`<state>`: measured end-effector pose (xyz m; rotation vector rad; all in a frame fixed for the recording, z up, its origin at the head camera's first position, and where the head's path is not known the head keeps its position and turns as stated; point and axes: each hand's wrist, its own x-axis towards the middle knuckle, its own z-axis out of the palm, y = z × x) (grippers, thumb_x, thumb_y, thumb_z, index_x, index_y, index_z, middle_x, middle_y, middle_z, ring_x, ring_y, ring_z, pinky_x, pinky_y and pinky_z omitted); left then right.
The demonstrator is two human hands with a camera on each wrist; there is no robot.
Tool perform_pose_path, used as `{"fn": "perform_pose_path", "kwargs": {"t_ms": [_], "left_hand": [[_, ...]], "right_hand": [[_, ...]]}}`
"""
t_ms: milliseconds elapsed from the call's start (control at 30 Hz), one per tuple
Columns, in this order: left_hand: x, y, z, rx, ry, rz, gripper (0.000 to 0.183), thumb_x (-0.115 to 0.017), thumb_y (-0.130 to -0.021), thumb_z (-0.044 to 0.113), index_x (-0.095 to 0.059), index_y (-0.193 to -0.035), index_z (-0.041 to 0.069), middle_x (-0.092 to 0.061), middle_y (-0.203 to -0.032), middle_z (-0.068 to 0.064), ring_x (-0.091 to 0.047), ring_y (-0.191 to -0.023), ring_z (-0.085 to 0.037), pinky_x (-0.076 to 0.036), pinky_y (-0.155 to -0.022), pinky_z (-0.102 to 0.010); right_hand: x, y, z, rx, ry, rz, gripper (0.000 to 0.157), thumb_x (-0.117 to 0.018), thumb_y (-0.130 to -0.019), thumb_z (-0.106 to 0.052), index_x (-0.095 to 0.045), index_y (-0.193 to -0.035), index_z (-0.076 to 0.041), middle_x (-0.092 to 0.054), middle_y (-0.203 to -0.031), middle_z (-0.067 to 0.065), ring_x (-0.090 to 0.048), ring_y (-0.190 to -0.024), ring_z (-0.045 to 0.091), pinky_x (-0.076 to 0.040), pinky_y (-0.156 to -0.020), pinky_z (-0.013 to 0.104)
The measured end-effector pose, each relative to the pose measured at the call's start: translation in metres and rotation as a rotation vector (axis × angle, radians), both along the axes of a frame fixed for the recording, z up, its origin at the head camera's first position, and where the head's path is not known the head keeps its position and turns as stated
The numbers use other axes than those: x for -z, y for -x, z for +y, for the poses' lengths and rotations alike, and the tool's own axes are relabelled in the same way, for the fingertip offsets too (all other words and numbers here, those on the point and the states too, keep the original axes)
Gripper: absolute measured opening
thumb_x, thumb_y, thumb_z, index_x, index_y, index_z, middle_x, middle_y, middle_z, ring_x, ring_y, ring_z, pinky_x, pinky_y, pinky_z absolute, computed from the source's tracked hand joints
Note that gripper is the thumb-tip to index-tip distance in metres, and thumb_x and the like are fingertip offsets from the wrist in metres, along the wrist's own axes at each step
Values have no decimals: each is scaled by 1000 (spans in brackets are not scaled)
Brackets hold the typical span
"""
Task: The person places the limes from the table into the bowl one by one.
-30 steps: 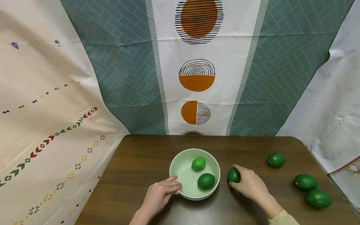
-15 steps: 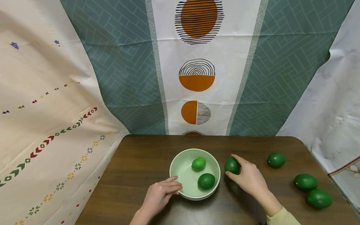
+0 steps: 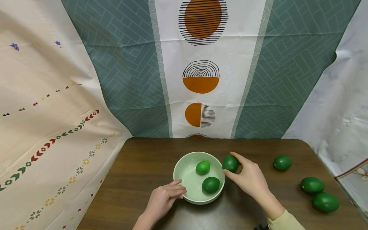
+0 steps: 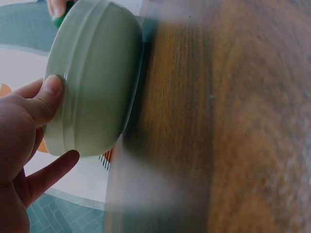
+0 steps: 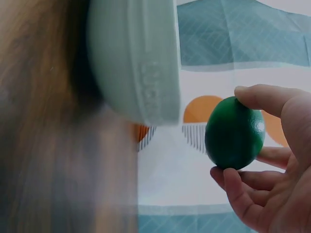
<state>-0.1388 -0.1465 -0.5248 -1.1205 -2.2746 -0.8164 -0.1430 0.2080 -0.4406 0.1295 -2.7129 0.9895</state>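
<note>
A pale green bowl (image 3: 188, 195) stands on the table, holding a small bright green lime (image 3: 203, 167) and a larger dark green fruit (image 3: 210, 185). My left hand (image 3: 164, 199) grips its near left rim; in the left wrist view the thumb (image 4: 52, 90) presses the outer wall and the index finger goes behind the rim. Between thumb and fingertips, my right hand (image 3: 250, 179) holds a glossy, dark green egg-shaped fruit (image 5: 234, 133). That fruit is raised off the table, right at the bowl's right rim in the head view.
Further right on the brown wooden table (image 3: 138, 163) lies one dark green fruit (image 3: 282, 163). Two more, a rear fruit (image 3: 312, 185) and a front fruit (image 3: 326, 202), lie together near the right edge. A patterned cloth (image 3: 201, 111) hangs behind the table.
My right hand has lifted the dark green fruit from the table and carried it left and up to the bowl's rim. My left hand and the bowl have stayed in place.
</note>
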Motion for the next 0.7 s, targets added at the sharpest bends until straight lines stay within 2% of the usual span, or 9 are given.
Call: {"fn": "perform_pose_path", "kwargs": {"t_ms": [133, 333, 500, 700], "left_hand": [[0, 0, 0, 3, 0, 8, 29, -91, -80, 6, -87, -107, 16, -79, -112, 12, -75, -115, -22, -62, -91, -24], [0, 0, 0, 5, 3, 20, 30, -91, -80, 6, -87, -107, 16, -79, -111, 12, -76, -114, -22, -62, -91, -24], [0, 1, 0, 0, 4, 17, 30, -91, -80, 6, -87, -107, 16, -79, -111, 12, -75, -115, -21, -62, -92, -24], [1, 0, 0, 0, 7, 13, 30, -91, -80, 7, -87, -108, 17, -79, -112, 13, -75, -116, -20, -61, -92, -24]], "right_hand": [[-4, -1, -9, -33, 20, -9, 74, -90, -86, -44, -63, -150, -19, -75, -106, -1, -58, -70, 9, -48, -59, 30], [-5, 0, -21, -108, 23, -4, 71, -93, -83, -41, -66, -146, -19, -76, -115, -2, -65, -83, 8, -53, -67, 30], [-3, 1, -31, -182, 17, -34, 70, -94, -82, -39, -68, -144, -17, -75, -106, -5, -61, -75, 7, -52, -63, 27], [3, 4, -44, -230, -4, -48, 70, -95, -80, -37, -70, -142, -18, -75, -125, -2, -69, -95, 8, -58, -75, 29]]}}
